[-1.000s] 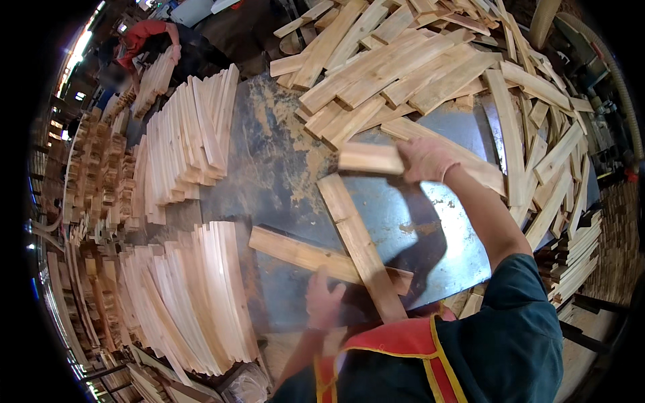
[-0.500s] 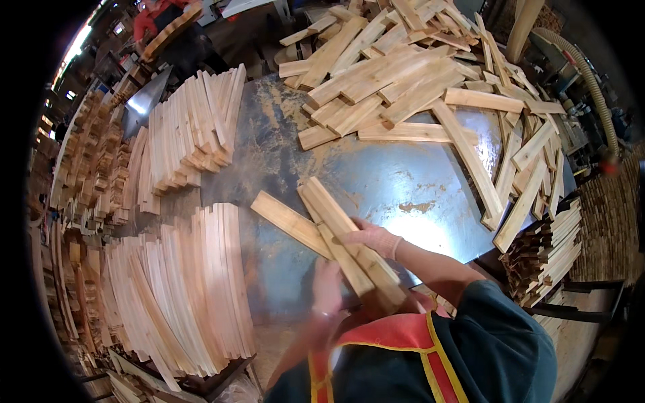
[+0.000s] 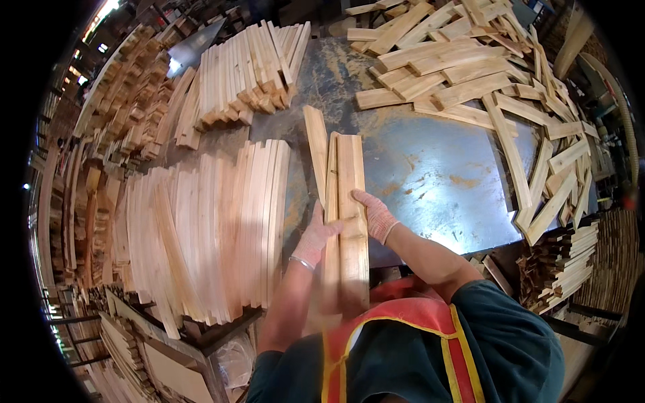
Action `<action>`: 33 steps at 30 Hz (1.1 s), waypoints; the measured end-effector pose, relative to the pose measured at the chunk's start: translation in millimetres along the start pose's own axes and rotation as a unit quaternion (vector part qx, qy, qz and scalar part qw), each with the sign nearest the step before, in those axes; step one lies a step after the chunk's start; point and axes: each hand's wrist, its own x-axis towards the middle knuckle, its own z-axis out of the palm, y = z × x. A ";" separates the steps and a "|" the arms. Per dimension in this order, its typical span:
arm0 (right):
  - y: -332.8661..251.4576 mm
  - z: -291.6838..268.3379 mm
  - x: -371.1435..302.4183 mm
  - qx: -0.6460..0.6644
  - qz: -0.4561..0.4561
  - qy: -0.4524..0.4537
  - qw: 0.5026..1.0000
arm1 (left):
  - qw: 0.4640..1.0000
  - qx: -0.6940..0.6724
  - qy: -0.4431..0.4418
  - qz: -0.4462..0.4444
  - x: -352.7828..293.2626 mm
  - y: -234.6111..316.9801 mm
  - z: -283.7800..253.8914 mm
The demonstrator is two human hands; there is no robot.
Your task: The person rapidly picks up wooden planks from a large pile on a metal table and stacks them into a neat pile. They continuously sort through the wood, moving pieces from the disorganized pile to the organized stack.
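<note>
Wooden boards (image 3: 351, 178), side by side, right here between the two hands at the near middle of the surface (image 3: 430, 208), their long sides running from near to far! The left hand (image 3: 313, 236) is curled around the left edge, thumb laid across the wood, its other fingers mostly hidden. Over on the right side, the right hand (image 3: 376, 213) has the wider board's edge between thumb and fingers. Both hands wear pale pinkish gloves. A third board (image 3: 315, 144) leans in at a slant, its near end right by the left hand; whether they touch, I cannot tell.

Look left: a near row of boards (image 3: 215, 228) packed tightly, with one piece slanting across it, and beyond it a far row (image 3: 248, 70). Far right, what a jumble, a loose pile (image 3: 457, 67) of boards crossing at all angles! Near right, a stack (image 3: 568, 269) sits beyond the surface's edge. Closest of all, a red apron (image 3: 406, 312) with yellow trim.
</note>
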 end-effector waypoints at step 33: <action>-298.6 -195.9 -230.6 -0.657 -0.233 0.232 0.678 | 0.607 0.773 0.184 0.010 -2.7 28.8 41.9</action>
